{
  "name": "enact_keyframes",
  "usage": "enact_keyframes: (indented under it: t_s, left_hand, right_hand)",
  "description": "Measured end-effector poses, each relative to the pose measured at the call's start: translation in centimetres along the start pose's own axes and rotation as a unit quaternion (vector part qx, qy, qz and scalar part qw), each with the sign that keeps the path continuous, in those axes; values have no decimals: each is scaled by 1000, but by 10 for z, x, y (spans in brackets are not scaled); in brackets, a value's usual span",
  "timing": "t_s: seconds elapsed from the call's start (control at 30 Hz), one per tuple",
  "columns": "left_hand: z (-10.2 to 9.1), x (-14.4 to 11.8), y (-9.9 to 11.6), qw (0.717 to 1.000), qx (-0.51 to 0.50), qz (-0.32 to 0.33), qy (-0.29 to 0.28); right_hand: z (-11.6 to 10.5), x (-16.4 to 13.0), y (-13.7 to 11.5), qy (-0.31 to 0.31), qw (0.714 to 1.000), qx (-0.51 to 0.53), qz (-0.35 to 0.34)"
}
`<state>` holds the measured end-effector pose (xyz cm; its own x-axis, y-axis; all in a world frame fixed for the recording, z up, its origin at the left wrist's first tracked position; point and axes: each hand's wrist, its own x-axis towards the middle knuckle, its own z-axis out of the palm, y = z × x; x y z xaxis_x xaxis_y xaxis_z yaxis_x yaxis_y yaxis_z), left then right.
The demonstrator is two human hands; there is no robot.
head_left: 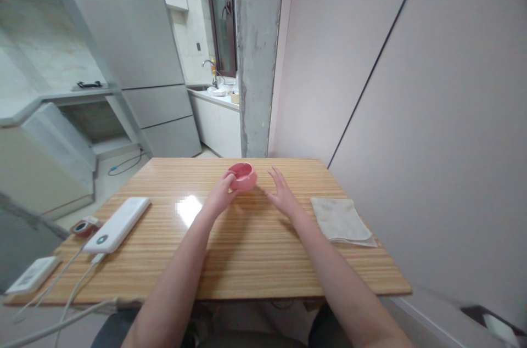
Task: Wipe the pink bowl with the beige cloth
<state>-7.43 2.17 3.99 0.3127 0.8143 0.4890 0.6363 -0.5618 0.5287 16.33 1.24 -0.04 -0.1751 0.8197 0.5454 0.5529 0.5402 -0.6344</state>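
A small pink bowl (246, 182) is near the far middle of the wooden table (255, 271), tilted so that its inside shows. My left hand (222, 191) grips its left rim, the thumb over the edge and the other fingers partly hidden. Whether the bowl touches the tabletop I cannot tell. To the right of the bowl, my right hand (282, 194) is held apart from it with fingers spread, holding nothing. A folded light grey cloth (341, 220) lies farther right on the table.
On the table's left stand a white power bank (119, 224) with cables, a brown round object (84, 227) and a flat white box (33, 275). A pale wall (395, 117) runs along the right side. Behind are a concrete pillar (259, 57) and a fridge (135, 35).
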Motion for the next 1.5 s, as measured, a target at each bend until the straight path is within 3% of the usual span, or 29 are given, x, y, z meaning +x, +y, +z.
enact_keyframes:
  t_s: [0.17,0.3,0.37,0.47,0.53,0.7,0.93,1.07,1.1,1.17,1.23,1.3,1.33,1.4,1.43,1.5]
  left_hand:
    - [-37,-7,-48,977,138,-145,68]
    - [-48,-22,-73,946,206,-218,127]
    - [-50,-28,-80,929,229,-242,162]
    - [-53,-34,-84,911,239,-273,196]
    - [-54,-36,-85,902,246,-288,206]
    - [-54,-39,-83,895,241,-323,194]
    - [-55,-41,-81,890,242,-352,161]
    - [-51,-35,-56,866,267,-375,196]
    - [-47,-32,-45,871,257,-365,207]
    - [-38,-27,-19,908,164,-340,183]
    - [-27,-28,7,934,-31,-350,69]
    - [-18,-34,24,911,-184,-365,-46]
    - [-17,-40,27,905,-209,-364,-70]
    - [-25,-53,21,918,-181,-348,-55]
    - [-34,-60,12,929,-144,-340,-27]
    - [-60,-75,-12,939,-57,-337,20]
  right_hand:
    - [-8,4,17,50,993,-70,86]
    - [-25,4,12,15,975,-161,150]
    - [-42,-3,7,-12,947,-235,217]
    - [-74,-26,2,-31,881,-336,332]
    - [-93,-46,2,-34,853,-367,370]
    - [-108,-80,9,-101,838,-350,406]
    - [-92,-69,0,-132,868,-311,363]
    - [-61,-48,-24,-160,913,-220,305]
    - [-50,-43,-31,-167,923,-188,290]
    - [-22,-31,-46,-161,944,-103,270]
    - [6,-20,-60,-129,956,10,261]
    - [31,-12,-72,-123,948,161,247]
    - [41,-9,-76,-148,924,250,250]
    - [53,-6,-79,-189,867,381,258]
    - [55,-5,-77,-194,853,409,259]
    - [53,-3,-68,-168,869,392,250]
